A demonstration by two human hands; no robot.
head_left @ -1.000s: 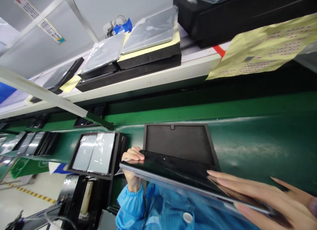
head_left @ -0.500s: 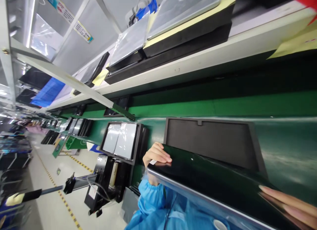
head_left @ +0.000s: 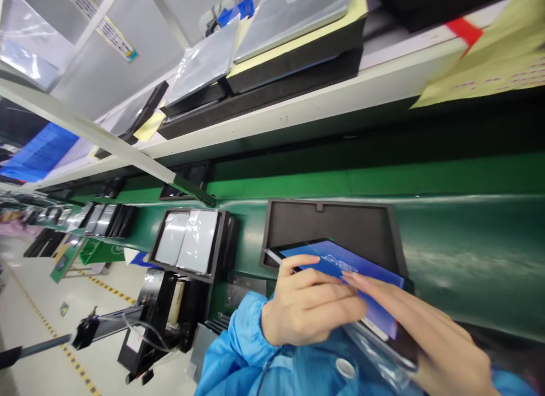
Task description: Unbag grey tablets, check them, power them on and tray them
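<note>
A tablet (head_left: 366,305) with a lit blue screen is held tilted in front of my blue-sleeved body. My left hand (head_left: 315,299) closes over its near-left edge, with the fingers bent across the glass. At the right end my right hand (head_left: 443,328) grips the tablet, its fingers reaching over the screen towards the left hand. Both thumbs are hidden or unclear. Clear plastic wrap (head_left: 378,356) hangs below the tablet's near edge. Just beyond, a dark foam tray (head_left: 340,222) lies on the green bench, partly covered by the tablet.
To the left, a black tray (head_left: 216,242) holds silver wrapped tablets (head_left: 198,240). A black device on a stand (head_left: 149,322) is beside the bench. Above runs a white shelf (head_left: 281,119) with wrapped tablets on black foam; a yellow sheet (head_left: 481,72) overhangs its edge.
The tablet's screen has gone from black to lit blue. My left hand has moved from its left corner across the front, and my right hand has come inward. The view has shifted somewhat.
</note>
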